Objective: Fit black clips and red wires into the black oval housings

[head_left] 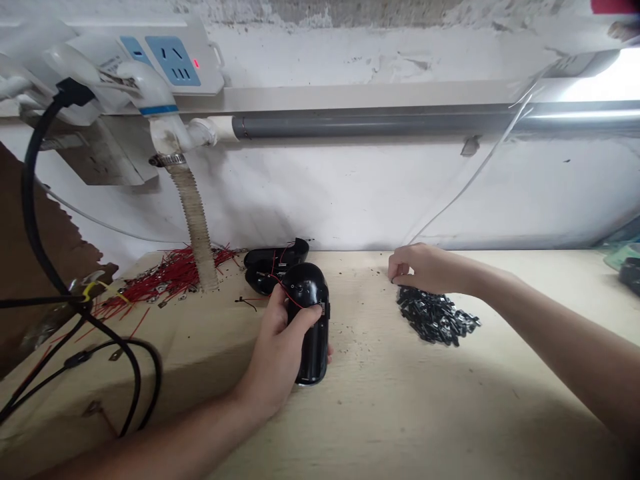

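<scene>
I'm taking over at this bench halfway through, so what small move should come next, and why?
Probably pick one part from the pile of small black parts with the right hand: it sits right at the pile's edge, while the left hand already grips the black plastic casing, with its red wire.

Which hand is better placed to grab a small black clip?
Right, likely: the right hand sits beside the pile of small black clips; the left hand grips a black plastic housing.
</scene>
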Tool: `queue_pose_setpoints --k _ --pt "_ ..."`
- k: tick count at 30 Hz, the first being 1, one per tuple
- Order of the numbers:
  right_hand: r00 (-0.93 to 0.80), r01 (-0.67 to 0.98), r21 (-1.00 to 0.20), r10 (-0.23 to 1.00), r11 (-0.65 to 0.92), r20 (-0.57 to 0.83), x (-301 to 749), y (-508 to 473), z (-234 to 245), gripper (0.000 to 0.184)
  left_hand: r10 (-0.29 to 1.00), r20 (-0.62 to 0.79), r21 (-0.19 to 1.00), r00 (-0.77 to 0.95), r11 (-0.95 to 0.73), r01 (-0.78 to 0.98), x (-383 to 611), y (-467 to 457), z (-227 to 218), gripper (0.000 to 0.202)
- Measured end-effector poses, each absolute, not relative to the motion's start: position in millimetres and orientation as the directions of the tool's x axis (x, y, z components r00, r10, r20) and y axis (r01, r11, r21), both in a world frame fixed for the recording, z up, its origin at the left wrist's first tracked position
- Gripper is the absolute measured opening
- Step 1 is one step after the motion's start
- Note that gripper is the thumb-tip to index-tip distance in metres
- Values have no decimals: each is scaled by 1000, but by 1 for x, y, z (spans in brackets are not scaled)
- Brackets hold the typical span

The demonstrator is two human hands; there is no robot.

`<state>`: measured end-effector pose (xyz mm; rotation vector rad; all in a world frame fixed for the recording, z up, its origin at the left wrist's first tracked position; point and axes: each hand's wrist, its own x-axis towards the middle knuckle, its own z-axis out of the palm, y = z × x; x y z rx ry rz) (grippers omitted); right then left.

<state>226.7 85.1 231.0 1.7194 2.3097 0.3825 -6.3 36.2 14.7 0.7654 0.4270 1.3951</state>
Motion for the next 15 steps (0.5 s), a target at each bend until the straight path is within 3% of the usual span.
queue_pose_setpoints --k 15 --pt "-360 838 437 933 327 -8 232 87 229 25 964 207 685 167 -21 -729 -7 37 10 47"
